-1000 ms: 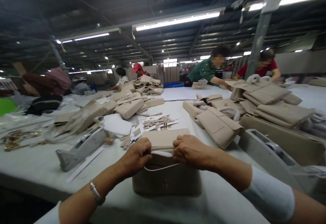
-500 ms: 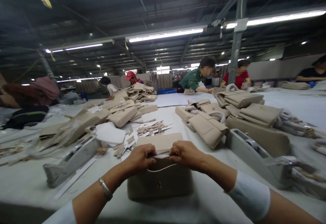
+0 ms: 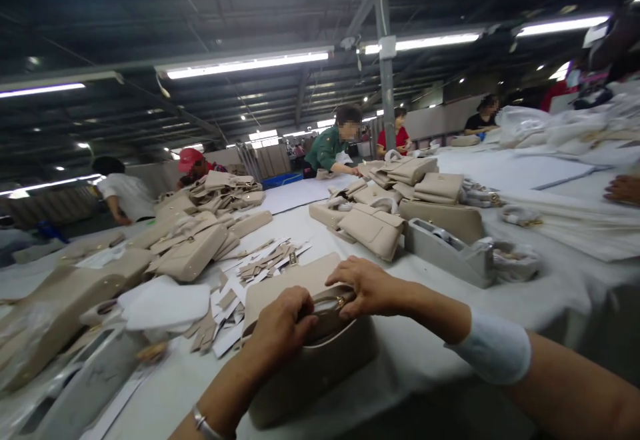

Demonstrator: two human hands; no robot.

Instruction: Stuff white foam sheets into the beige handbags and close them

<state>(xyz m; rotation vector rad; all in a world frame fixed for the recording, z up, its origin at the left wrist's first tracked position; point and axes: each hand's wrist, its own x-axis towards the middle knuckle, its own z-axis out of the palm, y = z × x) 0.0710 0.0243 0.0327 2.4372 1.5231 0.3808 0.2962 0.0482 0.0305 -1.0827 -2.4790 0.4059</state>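
A beige handbag point(image 3: 320, 367) stands upright on the covered table before me, its flap point(image 3: 295, 283) folded back and its mouth open. My left hand point(image 3: 285, 327) grips the left part of the mouth, thumb along the rim and fingers partly hidden. My right hand point(image 3: 367, 287) holds the right end of the mouth, its fingers bent over the back edge and thumb towards the front. Between the hands a gold-coloured metal piece point(image 3: 342, 301) shows at the opening. A gold-coloured clasp plate point(image 3: 293, 259) sits on the flap's edge.
Beige and white scraps point(image 3: 235, 300) lie behind the bag. Grey tape dispensers stand left point(image 3: 85, 380) and right point(image 3: 450, 253). Piled beige bags point(image 3: 190, 247) fill the left; others point(image 3: 375, 227) lie right. A person in green point(image 3: 327, 150) leans over the table's far side.
My view has swung right. The handbag's mouth is wider, and the pale strip across its front no longer shows. My hands have shifted from pinching the top edge to gripping the mouth.
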